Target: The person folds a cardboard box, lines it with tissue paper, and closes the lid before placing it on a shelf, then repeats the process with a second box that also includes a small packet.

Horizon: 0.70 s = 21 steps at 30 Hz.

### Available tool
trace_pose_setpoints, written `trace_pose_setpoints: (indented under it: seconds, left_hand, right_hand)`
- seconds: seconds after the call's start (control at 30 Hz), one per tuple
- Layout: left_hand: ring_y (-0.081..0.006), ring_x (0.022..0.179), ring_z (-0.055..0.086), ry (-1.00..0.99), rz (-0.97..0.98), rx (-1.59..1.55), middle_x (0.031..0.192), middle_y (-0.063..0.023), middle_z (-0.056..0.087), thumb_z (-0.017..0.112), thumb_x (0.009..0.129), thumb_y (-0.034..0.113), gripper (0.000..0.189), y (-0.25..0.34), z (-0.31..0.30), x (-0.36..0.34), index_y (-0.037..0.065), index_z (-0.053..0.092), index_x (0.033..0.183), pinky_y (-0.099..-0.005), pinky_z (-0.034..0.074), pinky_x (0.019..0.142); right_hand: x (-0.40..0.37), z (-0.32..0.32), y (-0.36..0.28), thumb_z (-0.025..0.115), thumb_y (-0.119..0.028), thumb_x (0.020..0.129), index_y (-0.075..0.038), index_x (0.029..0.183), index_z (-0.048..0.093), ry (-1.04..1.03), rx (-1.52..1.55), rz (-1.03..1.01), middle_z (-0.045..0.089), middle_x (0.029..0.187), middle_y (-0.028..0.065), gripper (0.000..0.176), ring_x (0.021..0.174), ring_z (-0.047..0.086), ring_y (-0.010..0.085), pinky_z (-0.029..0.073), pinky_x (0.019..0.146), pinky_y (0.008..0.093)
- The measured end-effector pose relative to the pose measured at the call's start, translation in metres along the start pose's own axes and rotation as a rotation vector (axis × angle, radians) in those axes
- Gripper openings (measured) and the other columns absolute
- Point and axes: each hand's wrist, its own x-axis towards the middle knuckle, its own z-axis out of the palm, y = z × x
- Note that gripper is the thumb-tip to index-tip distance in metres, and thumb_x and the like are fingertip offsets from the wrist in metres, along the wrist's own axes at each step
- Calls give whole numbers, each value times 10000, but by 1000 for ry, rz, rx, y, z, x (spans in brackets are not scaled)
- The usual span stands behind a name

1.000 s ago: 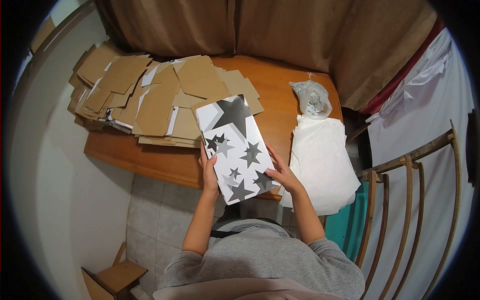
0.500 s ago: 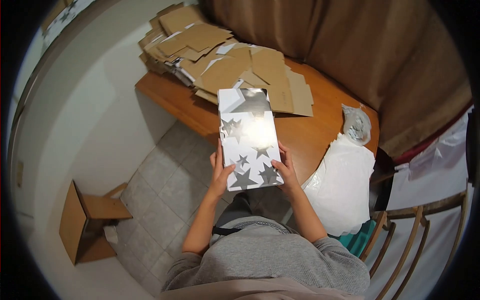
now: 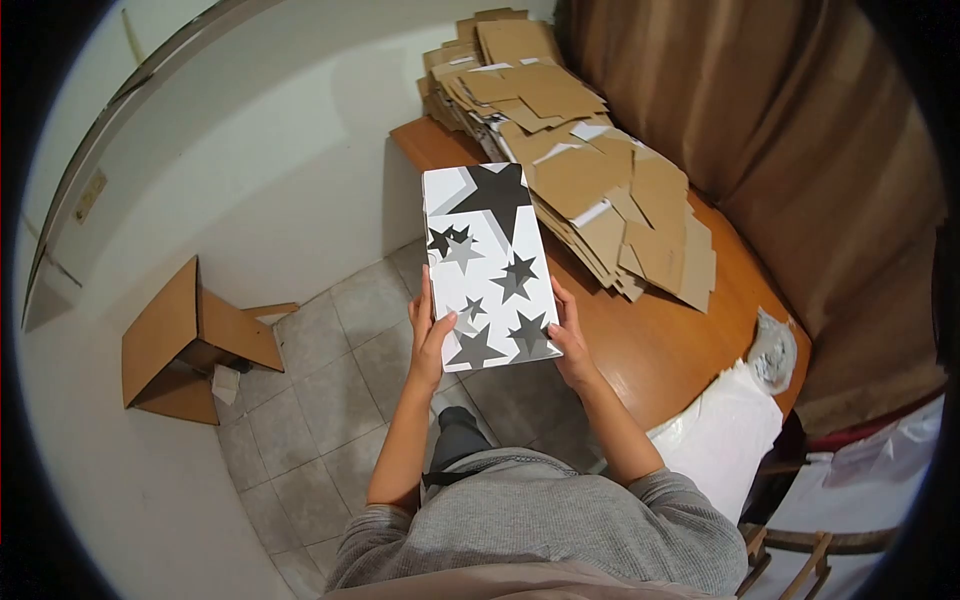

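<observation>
A white box printed with black and grey stars [image 3: 490, 262] is held out in front of me, above the floor and beside the wooden table [image 3: 620, 340]. My left hand [image 3: 431, 335] grips its lower left side, with the thumb on the top face. On the lower right side, my right hand [image 3: 568, 335] holds it the same way. The fingers beneath the box are hidden. Behind the box, flat brown cardboard pieces [image 3: 590, 180] lie piled on the table, some showing white edges.
An opened cardboard box [image 3: 190, 340] stands on the tiled floor [image 3: 330, 420] by the wall at left. White plastic sheets [image 3: 725, 430] and a clear plastic bag [image 3: 772, 350] lie at the table's right end. A brown curtain [image 3: 760, 150] hangs behind. Wooden slats [image 3: 815, 550] are at lower right.
My view has turned to the left, so the table and cardboard pile appear farther right. Both hands still hold the star-printed box, and the glare on its face is gone.
</observation>
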Motion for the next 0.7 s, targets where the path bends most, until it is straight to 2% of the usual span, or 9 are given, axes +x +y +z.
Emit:
trace_pose_setpoints:
  seconds: [0.13,0.2,0.27,0.37,0.47,0.53,0.63,0.67,0.7]
  left_hand:
    - [-255,1272,216,117,-57,-126,1414,-124,265,509,817,267,769,5,-35,27,113,158,1483,-376,132,1097]
    - [-259,1300,201,162,-59,-173,1429,-119,244,515,812,274,784,6,-54,44,111,147,1485,-377,129,1103]
    - [-265,1384,93,125,75,-168,1490,-130,137,517,813,311,829,-2,-74,64,93,85,1487,-378,100,1120]
    - [-272,1393,58,87,161,-116,1500,-139,72,545,786,392,919,9,-109,95,79,27,1477,-393,83,1122]
    - [-283,1406,4,-5,265,-39,1516,-152,-26,589,746,514,1069,21,-140,123,58,-59,1463,-415,57,1125]
    - [-290,1415,-32,-78,308,12,1527,-161,-91,617,719,595,1176,24,-154,143,44,-117,1454,-430,40,1127]
    - [-299,1413,-32,-102,513,29,1522,-172,-96,716,674,564,1257,32,-175,172,41,-122,1451,-440,76,1124]
    - [-299,1413,-32,-100,528,34,1522,-172,-96,716,674,564,1257,36,-182,182,41,-122,1451,-440,76,1124]
    - [-302,1412,-22,-101,562,50,1519,-179,-89,768,651,495,1284,40,-189,190,43,-131,1449,-444,91,1122]
  right_hand:
    - [46,25,18,617,-542,759,-29,1455,129,-178,31,-149,162,1503,164,993,1401,141,266,105,1123,389]
    - [74,41,33,701,-553,692,5,1455,102,-221,-158,-352,170,1496,180,1119,1396,155,272,124,1119,391]
    - [104,66,28,734,-516,680,10,1454,103,-212,-130,-350,179,1493,178,1128,1390,171,269,141,1114,389]
    - [153,98,30,814,-450,637,18,1450,135,-192,-29,-358,208,1485,174,1158,1368,229,259,195,1097,385]
    - [194,122,32,801,-567,595,25,1445,151,-175,19,-389,235,1478,163,1223,1352,263,247,225,1085,374]
    - [221,132,39,799,-573,590,27,1446,144,-173,33,-404,234,1479,160,1234,1352,261,242,226,1084,371]
    - [258,158,30,797,-578,575,31,1447,126,-204,6,-480,233,1481,150,1257,1348,258,228,231,1080,365]
    - [269,164,27,803,-569,572,30,1448,124,-219,9,-487,235,1480,149,1260,1347,260,227,233,1079,363]
    - [278,170,23,810,-561,569,28,1449,121,-233,13,-491,236,1478,148,1264,1345,262,226,235,1078,361]
